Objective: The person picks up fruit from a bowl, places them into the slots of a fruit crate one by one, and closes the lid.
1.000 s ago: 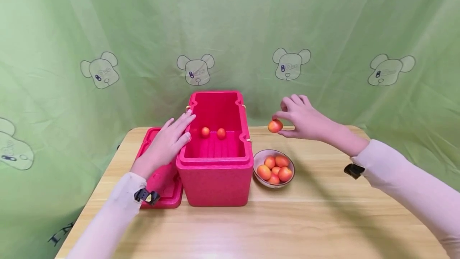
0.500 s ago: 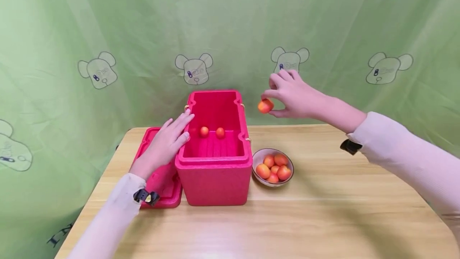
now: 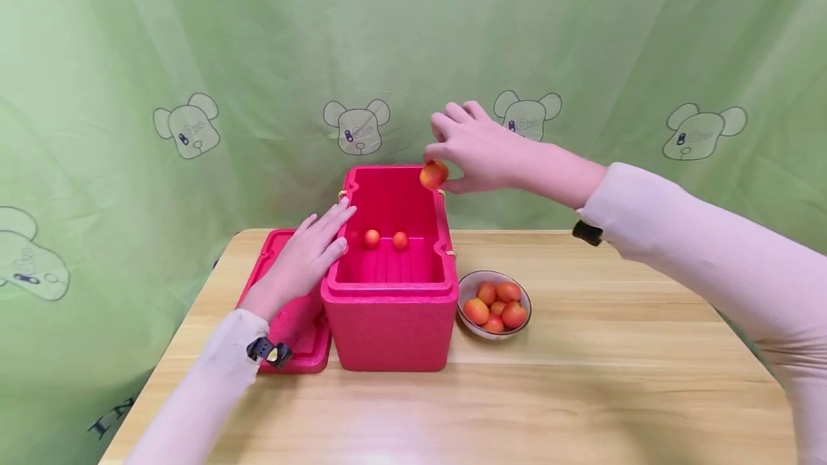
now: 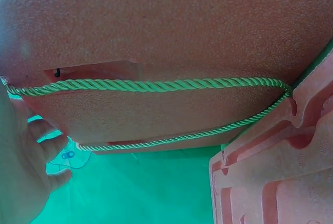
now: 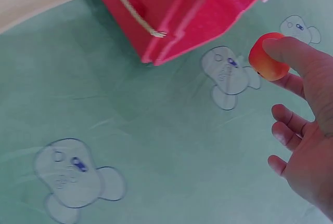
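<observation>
My right hand (image 3: pixel 474 149) pinches a small orange-red round fruit (image 3: pixel 433 174) between thumb and index finger, above the far right rim of the pink-red foam box (image 3: pixel 390 336). In the right wrist view the fruit (image 5: pixel 264 62) sits at the fingertips while the other fingers are loosely bent. Two similar fruits, a left one (image 3: pixel 371 238) and a right one (image 3: pixel 400 241), lie inside the lidless box. My left hand (image 3: pixel 306 257) rests with extended fingers on the box's left rim. Several more fruits (image 3: pixel 497 309) fill a bowl (image 3: pixel 469 283) beside the box.
The box's lid (image 3: pixel 297 336) lies on the wooden table (image 3: pixel 581 393) to the left, partly under my left forearm. A twisted rope (image 4: pixel 156 85) runs along the box's side. Behind the table hangs a green curtain (image 3: pixel 258 41) with printed bear heads.
My right hand has risen and moved left with the fruit, from behind the bowl to above the box's far right rim. The left hand stays on the left rim.
</observation>
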A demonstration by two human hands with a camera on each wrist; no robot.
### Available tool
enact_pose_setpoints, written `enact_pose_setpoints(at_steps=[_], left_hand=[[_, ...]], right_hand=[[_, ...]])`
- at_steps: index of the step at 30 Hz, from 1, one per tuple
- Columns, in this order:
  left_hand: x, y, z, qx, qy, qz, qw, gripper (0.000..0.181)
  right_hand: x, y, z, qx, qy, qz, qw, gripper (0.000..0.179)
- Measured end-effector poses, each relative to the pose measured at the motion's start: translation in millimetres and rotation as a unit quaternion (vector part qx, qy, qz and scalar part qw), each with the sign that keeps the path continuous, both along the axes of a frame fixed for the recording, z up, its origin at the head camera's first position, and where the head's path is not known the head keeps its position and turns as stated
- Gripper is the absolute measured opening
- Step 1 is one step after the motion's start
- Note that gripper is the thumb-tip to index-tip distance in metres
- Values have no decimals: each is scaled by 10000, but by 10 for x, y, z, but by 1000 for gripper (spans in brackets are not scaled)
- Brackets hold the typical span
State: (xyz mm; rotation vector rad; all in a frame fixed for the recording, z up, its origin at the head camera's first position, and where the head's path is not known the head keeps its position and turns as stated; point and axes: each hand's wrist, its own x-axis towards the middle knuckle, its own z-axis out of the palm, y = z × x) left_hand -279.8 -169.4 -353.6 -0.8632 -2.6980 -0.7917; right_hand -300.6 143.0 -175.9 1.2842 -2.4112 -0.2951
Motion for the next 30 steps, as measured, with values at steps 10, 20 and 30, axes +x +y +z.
enact_pose_setpoints(at_steps=[10,20,30], left_hand=[[0,10,2,0,-29,67,10000,63],[-40,40,3,-18,16,97,10000,62],[-19,87,-3,-12,35,57,10000,61]], right_hand=[[-78,-535,149,514,-305,-186,9980,29],[-228,-798,145,900,-560,-291,9939,32],[-252,-897,-61,1266,-754,-259,9887,41]])
